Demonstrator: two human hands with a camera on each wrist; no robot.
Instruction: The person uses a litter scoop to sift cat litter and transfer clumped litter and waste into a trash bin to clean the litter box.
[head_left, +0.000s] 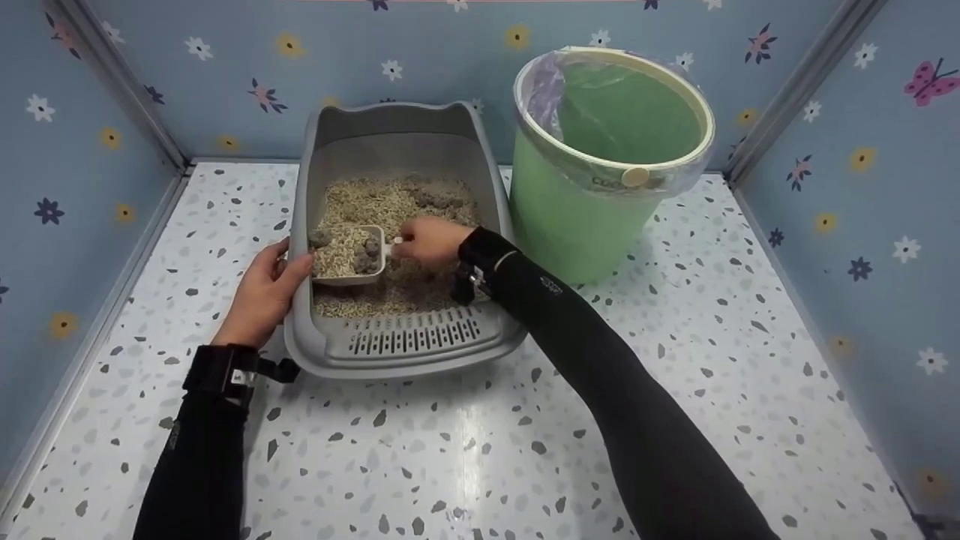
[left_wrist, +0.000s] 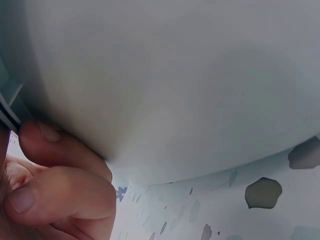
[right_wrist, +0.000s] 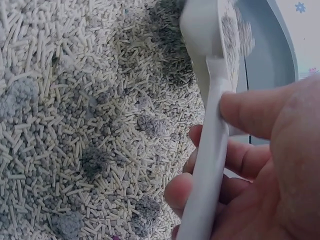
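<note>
The speckled white floor (head_left: 360,469) carries a grey litter tray (head_left: 399,153) — and a green bin (head_left: 574,225).

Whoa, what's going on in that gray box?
A person's right-hand grip holds a white scoop loaded with pellets and gray clumps inside the gray litter box, near its left side. Their left-hand grip is on the box's left rim. More clumps lie in the box. A green bin stands to its right.

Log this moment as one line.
left hand: grips litter box by rim; right hand: holds scoop; scoop: carries pellets, clumps; green bin: beside litter box
</note>
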